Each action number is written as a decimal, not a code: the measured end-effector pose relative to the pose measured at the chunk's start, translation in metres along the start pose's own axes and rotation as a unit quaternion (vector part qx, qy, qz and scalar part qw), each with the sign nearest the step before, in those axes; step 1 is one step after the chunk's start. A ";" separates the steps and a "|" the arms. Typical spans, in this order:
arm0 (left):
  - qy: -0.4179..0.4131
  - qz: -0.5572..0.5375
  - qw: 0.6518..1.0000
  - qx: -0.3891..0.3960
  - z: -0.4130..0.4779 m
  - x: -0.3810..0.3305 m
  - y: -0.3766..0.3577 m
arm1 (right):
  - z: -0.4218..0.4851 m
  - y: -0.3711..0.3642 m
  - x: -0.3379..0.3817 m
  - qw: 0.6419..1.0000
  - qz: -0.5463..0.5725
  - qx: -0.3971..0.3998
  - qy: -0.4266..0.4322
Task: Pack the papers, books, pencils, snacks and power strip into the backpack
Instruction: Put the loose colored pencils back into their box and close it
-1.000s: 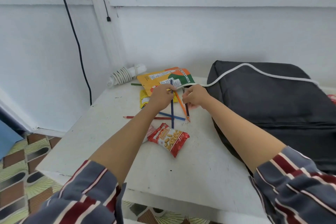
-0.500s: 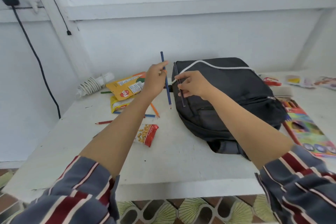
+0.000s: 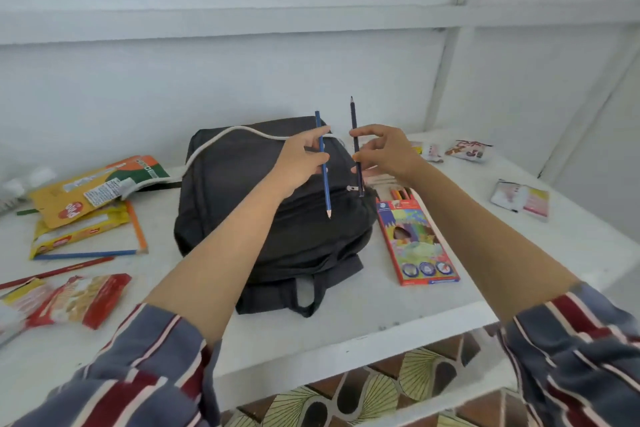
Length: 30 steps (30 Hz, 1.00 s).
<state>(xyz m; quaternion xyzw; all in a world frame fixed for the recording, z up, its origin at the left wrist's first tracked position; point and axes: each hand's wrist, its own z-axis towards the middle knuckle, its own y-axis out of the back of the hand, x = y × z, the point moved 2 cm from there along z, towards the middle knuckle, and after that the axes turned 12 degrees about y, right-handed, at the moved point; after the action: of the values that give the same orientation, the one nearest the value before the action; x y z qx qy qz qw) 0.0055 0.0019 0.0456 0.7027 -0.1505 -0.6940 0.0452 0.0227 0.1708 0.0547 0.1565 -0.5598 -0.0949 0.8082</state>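
Note:
A black backpack (image 3: 242, 211) lies flat in the middle of the white table (image 3: 381, 315), with a white cord (image 3: 221, 139) draped over its far end. Above it, my left hand (image 3: 301, 159) pinches a blue pencil (image 3: 325, 191), tip pointing down. My right hand (image 3: 384, 152) pinches a dark pencil (image 3: 354, 118) that stands nearly upright. An open box of colour pencils (image 3: 415, 243) lies right of the backpack. Loose pencils (image 3: 86, 255) and snack packets (image 3: 79, 298) lie on the left.
A yellow and orange packet (image 3: 93, 187) and a yellow one (image 3: 76, 234) lie at the left. More small packets (image 3: 521, 199) sit at the right and far right (image 3: 467, 149). The wall stands close behind. Patterned floor tiles (image 3: 381, 392) show below the table's front edge.
Both hands lifted a pencil each off the left of the table and carried them right, over the backpack. The view has swung right, so the pencil box now shows.

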 end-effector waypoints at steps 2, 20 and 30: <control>-0.001 0.005 1.000 0.011 0.012 -0.007 -0.037 | -0.003 0.038 -0.019 0.999 -0.026 -0.019 -0.005; 0.086 0.077 0.993 0.032 0.110 0.000 -0.127 | 0.040 0.084 -0.129 0.997 -0.052 -0.007 -0.051; 0.067 0.166 0.984 -0.011 0.140 0.013 -0.133 | 0.072 0.067 -0.154 0.982 -0.183 0.043 0.003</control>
<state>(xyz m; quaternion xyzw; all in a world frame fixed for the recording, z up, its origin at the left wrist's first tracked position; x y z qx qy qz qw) -0.1132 0.1447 -0.0078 0.7123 -0.2538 -0.6300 0.1771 -0.1004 0.2733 -0.0331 0.2912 -0.5231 -0.2168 0.7711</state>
